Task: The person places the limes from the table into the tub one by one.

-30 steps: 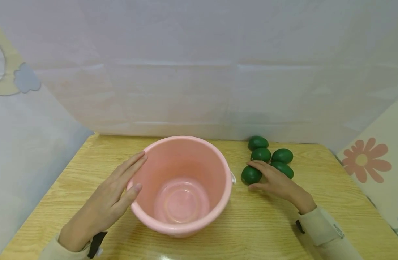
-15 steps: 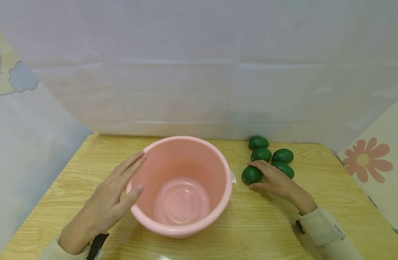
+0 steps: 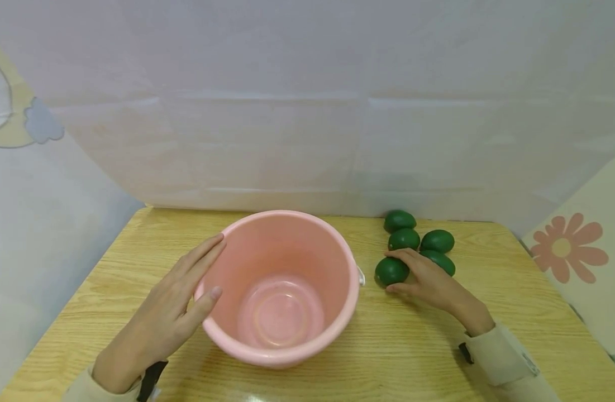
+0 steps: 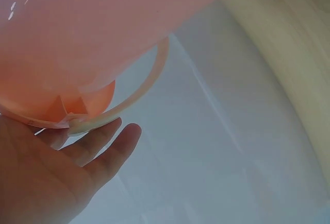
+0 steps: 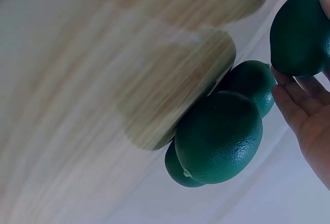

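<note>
A pink bucket point(image 3: 272, 356) stands upright on the table, nothing inside it. My left hand point(image 3: 161, 315) rests against its left rim with straight fingers, the thumb lying over the edge. In the left wrist view those fingers reach the end of the pale bucket handle point(image 4: 149, 80). To the right of the bucket, my right hand point(image 3: 430, 279) holds a dark green avocado point(image 3: 391, 271) between thumb and fingers. The right wrist view shows this avocado point(image 5: 299, 33) partly wrapped by the fingers, its far side hidden. Several other avocados point(image 3: 404, 239) lie close behind and beside it.
The wood-grain table point(image 3: 387, 346) ends at the back against a pale sheeted wall point(image 3: 297, 139). On the bucket's right side a white handle end point(image 3: 361, 276) sticks out toward the avocados. Side walls carry a cloud and a flower print point(image 3: 560, 248).
My right hand and the avocado it holds have shifted very slightly to the right. My left hand and the bucket have stayed in place.
</note>
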The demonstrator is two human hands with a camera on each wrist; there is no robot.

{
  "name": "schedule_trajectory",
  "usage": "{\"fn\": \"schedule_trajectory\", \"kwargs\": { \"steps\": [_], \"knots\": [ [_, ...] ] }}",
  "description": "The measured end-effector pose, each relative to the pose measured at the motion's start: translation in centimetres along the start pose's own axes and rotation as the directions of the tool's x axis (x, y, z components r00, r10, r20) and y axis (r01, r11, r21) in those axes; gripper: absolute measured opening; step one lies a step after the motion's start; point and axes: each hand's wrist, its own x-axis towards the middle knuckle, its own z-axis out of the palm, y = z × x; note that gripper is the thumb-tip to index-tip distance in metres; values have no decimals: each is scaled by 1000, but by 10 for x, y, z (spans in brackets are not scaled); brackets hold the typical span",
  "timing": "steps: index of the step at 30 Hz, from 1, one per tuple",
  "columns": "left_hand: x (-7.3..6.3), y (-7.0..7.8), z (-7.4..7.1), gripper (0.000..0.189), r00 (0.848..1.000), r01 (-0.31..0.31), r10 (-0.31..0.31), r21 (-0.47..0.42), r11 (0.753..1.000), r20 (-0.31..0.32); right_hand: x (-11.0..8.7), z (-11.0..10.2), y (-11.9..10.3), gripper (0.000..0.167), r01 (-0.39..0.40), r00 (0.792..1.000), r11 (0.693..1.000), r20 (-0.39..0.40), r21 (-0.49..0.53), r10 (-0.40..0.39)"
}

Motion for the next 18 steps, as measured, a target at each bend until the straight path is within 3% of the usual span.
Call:
{"fn": "schedule_trajectory", "kwargs": {
  "steps": [18],
  "knots": [
    [1,-1,1,67,1000,-16,16,62,998,-14,-6,-8,-15,70,2,996,1000,-94,9,-1]
  ]
}}
